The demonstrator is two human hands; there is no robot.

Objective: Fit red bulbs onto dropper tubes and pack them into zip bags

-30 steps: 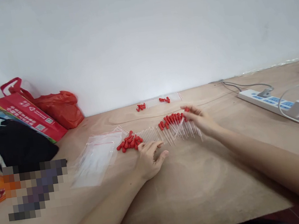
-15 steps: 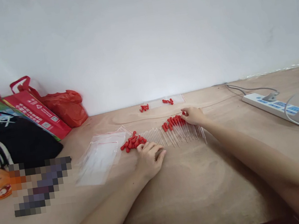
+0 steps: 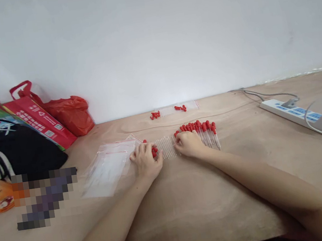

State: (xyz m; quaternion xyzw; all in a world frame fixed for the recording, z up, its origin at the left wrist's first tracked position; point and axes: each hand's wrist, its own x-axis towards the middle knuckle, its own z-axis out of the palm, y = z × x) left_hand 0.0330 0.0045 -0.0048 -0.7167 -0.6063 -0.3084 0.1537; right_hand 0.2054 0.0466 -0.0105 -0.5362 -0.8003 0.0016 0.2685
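My left hand (image 3: 148, 161) lies over the pile of loose red rubber bulbs (image 3: 154, 152), its fingers curved apart and covering most of them; whether it grips one is hidden. My right hand (image 3: 190, 143) is closed at the left end of the red-capped clear tubes (image 3: 209, 137), its fingertips on something I cannot make out. Between my hands lies a row of clear thin tubes without caps (image 3: 166, 147). Red bulbs top the tubes on the right, which lie side by side on the wooden table (image 3: 191, 208).
Clear zip bags (image 3: 107, 168) lie left of my left hand. More red bulbs (image 3: 180, 108) and a bag of tubes are near the wall. A power strip (image 3: 294, 111) with cables sits right. Red bags (image 3: 70, 115), a black bag (image 3: 18, 152) and an orange packet (image 3: 0, 197) stand left.
My right hand has moved left and nearer, away from the right part of the capped row. My left hand has shifted left and up over the loose bulbs.
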